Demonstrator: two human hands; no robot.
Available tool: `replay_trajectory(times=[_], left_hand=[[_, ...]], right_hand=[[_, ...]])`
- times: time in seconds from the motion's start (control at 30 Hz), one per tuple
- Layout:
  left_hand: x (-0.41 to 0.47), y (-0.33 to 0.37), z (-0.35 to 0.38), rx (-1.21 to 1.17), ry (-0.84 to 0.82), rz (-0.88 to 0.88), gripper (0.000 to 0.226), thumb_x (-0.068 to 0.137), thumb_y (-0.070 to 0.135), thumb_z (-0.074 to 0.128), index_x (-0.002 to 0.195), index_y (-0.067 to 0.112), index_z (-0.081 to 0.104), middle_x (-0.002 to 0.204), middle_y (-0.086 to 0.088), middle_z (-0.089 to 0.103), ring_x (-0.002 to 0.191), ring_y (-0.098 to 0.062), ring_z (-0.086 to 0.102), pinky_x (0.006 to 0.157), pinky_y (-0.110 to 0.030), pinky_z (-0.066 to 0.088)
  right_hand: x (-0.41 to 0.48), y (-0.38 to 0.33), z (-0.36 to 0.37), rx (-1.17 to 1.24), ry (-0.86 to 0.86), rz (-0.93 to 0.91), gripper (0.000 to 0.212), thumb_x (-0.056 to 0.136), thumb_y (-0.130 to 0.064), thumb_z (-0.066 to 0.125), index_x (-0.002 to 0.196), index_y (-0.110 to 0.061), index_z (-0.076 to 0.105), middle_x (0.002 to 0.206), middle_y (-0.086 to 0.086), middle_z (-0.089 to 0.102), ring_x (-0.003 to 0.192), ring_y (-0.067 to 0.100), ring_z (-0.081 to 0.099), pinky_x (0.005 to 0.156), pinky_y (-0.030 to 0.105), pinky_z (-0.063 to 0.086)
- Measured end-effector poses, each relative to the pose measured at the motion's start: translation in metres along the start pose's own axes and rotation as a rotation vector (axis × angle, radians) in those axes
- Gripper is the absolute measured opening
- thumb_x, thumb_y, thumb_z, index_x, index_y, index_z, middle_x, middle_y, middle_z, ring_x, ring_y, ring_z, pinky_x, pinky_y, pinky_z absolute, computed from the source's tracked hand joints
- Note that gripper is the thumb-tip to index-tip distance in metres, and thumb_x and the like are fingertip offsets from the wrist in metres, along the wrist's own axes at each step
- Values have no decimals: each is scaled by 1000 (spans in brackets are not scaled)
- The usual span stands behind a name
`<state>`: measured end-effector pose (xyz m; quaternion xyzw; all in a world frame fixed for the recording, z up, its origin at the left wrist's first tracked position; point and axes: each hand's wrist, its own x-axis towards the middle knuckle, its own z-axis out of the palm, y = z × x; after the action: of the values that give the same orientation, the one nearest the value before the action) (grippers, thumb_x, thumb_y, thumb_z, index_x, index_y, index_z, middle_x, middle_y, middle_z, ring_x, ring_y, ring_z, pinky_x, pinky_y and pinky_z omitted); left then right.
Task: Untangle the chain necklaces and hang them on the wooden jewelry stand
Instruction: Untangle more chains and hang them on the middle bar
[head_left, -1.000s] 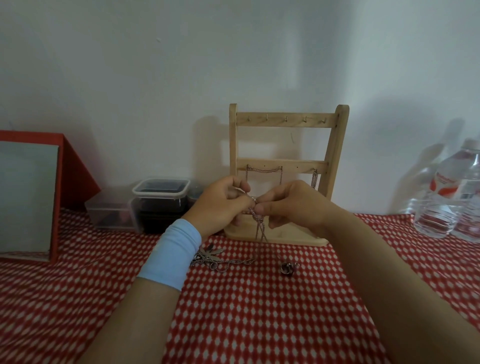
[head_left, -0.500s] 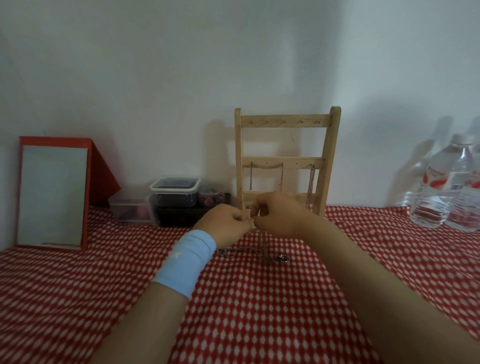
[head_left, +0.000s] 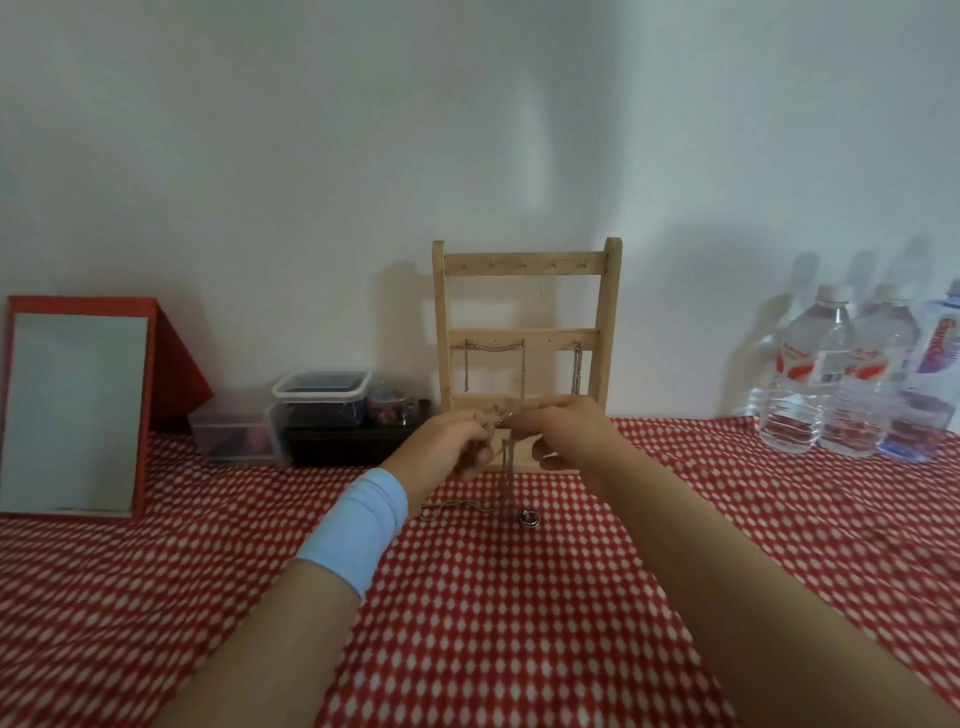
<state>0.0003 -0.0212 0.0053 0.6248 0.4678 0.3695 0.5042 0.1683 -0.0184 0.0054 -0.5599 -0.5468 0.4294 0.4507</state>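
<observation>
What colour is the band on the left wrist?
Light blue: the wristband sits just behind the left hand, clearest in the head view.

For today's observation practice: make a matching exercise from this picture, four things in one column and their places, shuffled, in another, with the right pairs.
Things
1. wooden jewelry stand
2. water bottles
3. red-framed mirror
4. chain necklace

Places
A. far left of the table
B. pinched between both hands
C. centre, against the wall
D. far right

Pairs: 1-C, 2-D, 3-A, 4-B
</observation>
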Motion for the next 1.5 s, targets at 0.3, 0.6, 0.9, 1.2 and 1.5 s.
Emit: replay_trajectory(times=[0.3, 0.6, 0.9, 1.2, 1.5], left_hand=[[-6, 36, 4, 174, -38, 30, 20, 84, 25, 57, 67, 14, 57, 69, 1, 61, 54, -10, 48, 54, -26, 34], [-6, 18, 2, 417, -47, 35, 22, 92, 21, 57, 70, 17, 58, 60, 6, 46, 53, -10, 41, 56, -24, 34], [-6, 19, 1, -166, -227, 202, 16, 91, 21, 48, 77, 21, 54, 80, -4, 62, 63, -14, 55, 58, -25, 39], [-11, 18, 4, 455, -153, 23, 25, 96, 24, 56, 73, 12, 58, 53, 8, 42, 45, -6, 37, 50, -21, 33], [-11, -1, 0, -451, 20, 318, 30, 94, 14, 46, 68, 8, 59, 66, -2, 53, 79, -19, 56, 83, -32, 43]], right_hand=[[2, 23, -1, -554, 221, -358, 12, 98, -23, 63, 106, -26, 72, 91, -10, 71, 74, 7, 64, 68, 30, 59], [-5, 5, -10, -128, 26, -125, 29, 103, -17, 53, 85, -14, 75, 77, 2, 72, 61, 12, 59, 50, 19, 44], [-14, 8, -12, -139, -84, 10, 30, 104, -30, 56, 91, -11, 75, 86, 2, 76, 65, 9, 64, 52, 16, 47], [-12, -1, -12, -14, 8, -45, 21, 93, -18, 64, 81, -16, 80, 89, -2, 76, 66, 12, 58, 54, 18, 43], [-13, 8, -8, -42, -87, -24, 22, 99, -19, 63, 86, -8, 77, 88, 8, 78, 73, 16, 69, 82, 37, 61]])
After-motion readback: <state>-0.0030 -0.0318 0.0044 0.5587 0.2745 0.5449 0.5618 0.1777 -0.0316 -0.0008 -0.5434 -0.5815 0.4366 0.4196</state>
